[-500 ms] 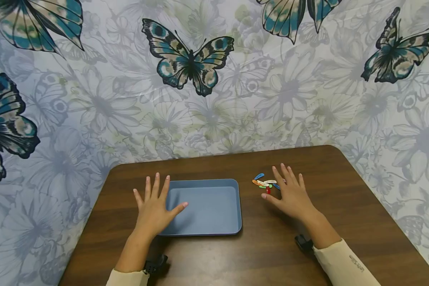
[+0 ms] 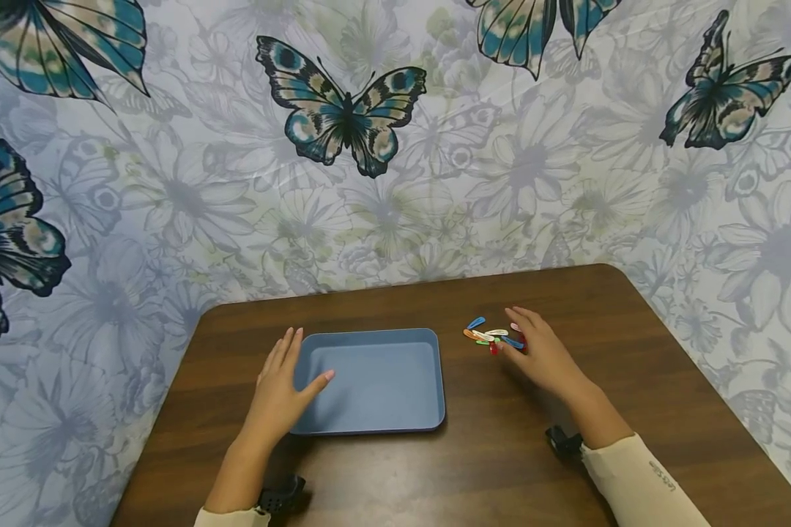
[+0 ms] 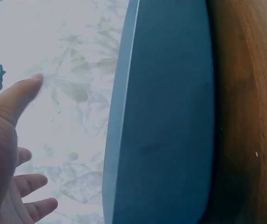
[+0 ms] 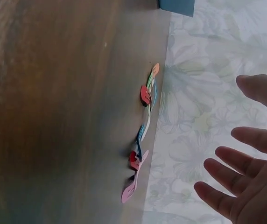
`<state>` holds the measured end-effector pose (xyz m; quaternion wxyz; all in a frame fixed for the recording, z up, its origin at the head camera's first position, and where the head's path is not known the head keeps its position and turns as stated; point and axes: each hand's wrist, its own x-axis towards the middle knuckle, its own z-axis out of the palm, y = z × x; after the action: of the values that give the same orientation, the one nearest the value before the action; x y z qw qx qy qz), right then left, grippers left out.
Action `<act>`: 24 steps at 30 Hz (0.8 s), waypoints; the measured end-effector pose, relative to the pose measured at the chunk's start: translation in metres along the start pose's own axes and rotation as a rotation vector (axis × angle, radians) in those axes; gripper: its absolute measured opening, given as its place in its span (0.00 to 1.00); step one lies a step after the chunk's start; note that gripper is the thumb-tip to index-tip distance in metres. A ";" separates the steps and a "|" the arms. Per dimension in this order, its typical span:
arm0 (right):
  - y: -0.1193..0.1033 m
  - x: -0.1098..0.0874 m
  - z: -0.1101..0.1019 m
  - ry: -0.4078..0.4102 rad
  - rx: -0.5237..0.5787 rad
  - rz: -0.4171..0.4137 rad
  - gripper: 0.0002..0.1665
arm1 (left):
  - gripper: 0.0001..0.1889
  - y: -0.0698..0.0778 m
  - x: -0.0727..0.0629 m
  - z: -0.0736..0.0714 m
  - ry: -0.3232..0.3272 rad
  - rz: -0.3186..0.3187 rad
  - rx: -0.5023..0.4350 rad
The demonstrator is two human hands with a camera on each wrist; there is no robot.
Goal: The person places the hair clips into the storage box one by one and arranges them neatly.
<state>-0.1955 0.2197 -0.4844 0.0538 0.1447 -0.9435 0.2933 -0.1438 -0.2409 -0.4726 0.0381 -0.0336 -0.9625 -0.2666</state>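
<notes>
A scatter of small snap hair clips (image 2: 496, 334) in blue, orange, white, green, red and pink lies on the brown table. My right hand (image 2: 546, 356) hovers at their right side, fingers apart and gently bent, holding nothing. In the right wrist view, a pink clip (image 4: 129, 190) and a red clip (image 4: 145, 94) stand out in the row of clips. A shallow blue-grey rectangular tray (image 2: 395, 421) sits left of the clips. Over its left edge is my left hand (image 2: 278, 391), fingers extended and thumb spread, with nothing in it.
The wooden table (image 2: 369, 483) has rounded far corners. Right behind it hangs a cloth backdrop (image 2: 395, 219) printed with flowers and butterflies. Each wrist carries a black strapped device, such as the left one (image 2: 282, 495).
The fingers of my left hand have drawn closer together. My right hand's fingers have bent and come together from a wide spread, and more of the clips show beside it.
</notes>
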 end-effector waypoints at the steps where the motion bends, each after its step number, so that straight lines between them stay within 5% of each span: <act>1: 0.001 0.000 -0.001 0.001 0.010 0.002 0.42 | 0.55 -0.001 -0.001 -0.001 -0.004 -0.004 0.001; 24: 0.036 -0.006 -0.010 0.056 0.056 0.148 0.28 | 0.55 -0.019 -0.023 -0.004 -0.191 -0.080 -0.100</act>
<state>-0.2005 0.2546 -0.4967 0.0544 0.0679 -0.9412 0.3266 -0.1225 -0.2603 -0.4808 -0.0661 -0.0224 -0.9478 -0.3112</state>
